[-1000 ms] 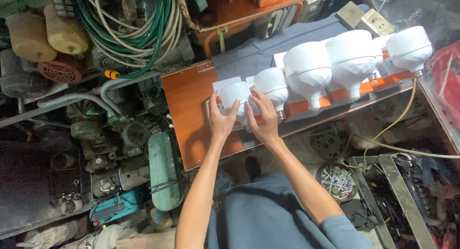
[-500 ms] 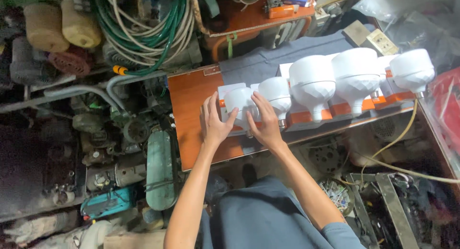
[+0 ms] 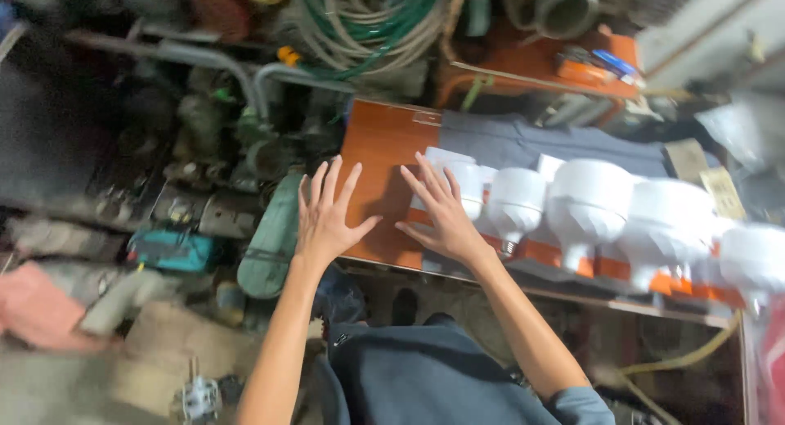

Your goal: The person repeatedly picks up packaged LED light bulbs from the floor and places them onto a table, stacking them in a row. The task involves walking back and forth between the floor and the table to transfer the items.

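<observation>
Both my hands hover over the left end of an orange-brown board (image 3: 384, 147). My left hand (image 3: 327, 212) is spread with fingers apart and holds nothing, near the board's left edge. My right hand (image 3: 441, 208) is also spread and empty, just left of a small white bulb (image 3: 466, 188) that stands first in a row. Further right the row continues with larger white lamp bulbs (image 3: 593, 200), standing cap down on the board. A grey cloth (image 3: 531, 143) lies behind them.
Coiled green and white hoses (image 3: 368, 16) hang at the back. Metal pipes (image 3: 245, 73), machine parts and a green cylinder (image 3: 270, 237) crowd the left. A teal tool (image 3: 172, 249) lies lower left. An orange shelf (image 3: 572, 61) with small items is at the back right.
Both hands have let go of the small white bulb and pulled back left with fingers spread. The camera has swung left and down, so the bulbs now sit to the right.
</observation>
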